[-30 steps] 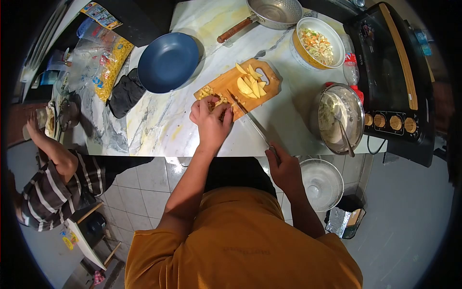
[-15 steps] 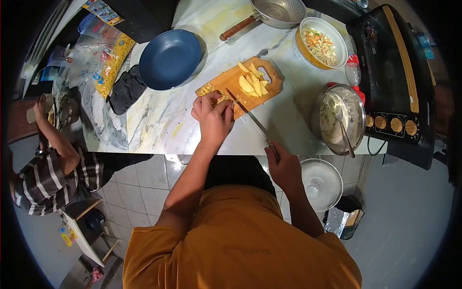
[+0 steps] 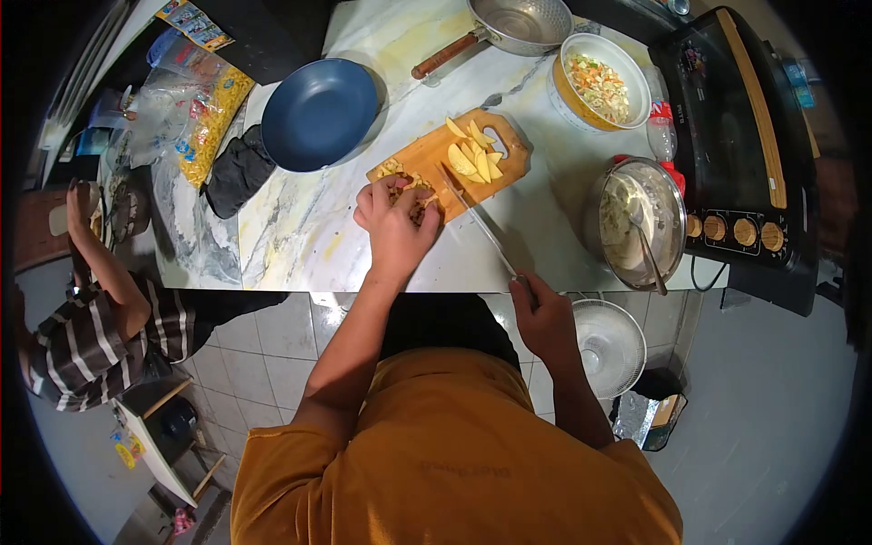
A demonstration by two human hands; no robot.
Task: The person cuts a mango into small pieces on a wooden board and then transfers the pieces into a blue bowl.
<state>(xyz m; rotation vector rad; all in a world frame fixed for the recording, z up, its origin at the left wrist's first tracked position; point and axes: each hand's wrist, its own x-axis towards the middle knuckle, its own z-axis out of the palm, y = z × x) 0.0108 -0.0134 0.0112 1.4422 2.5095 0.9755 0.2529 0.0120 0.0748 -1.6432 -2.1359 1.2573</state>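
A wooden cutting board (image 3: 505,180) lies at an angle on the counter. Pale yellow potato-like wedges (image 3: 473,158) rest toward its handle end, and small chopped pieces (image 3: 393,168) lie at the left end. Over those pieces sits my left hand (image 3: 396,222), fingers bent and spread apart, the fingertips touching them; what is under the palm is hidden. In my right hand (image 3: 543,318), closed around the handle, is a knife (image 3: 481,225). Its blade slants up and left across the board, between the wedges and the chopped pieces.
Around the board stand a blue frying pan (image 3: 320,113), a metal pan (image 3: 522,23), a bowl of chopped vegetables (image 3: 597,84) and a metal bowl with a spoon (image 3: 643,225). A toaster oven (image 3: 727,163) is at right. Another person (image 3: 109,309) is at left.
My left hand has shifted slightly left and its fingers have spread from a pinch. The knife has moved right, away from those fingers, with my right hand moving a little right and down.
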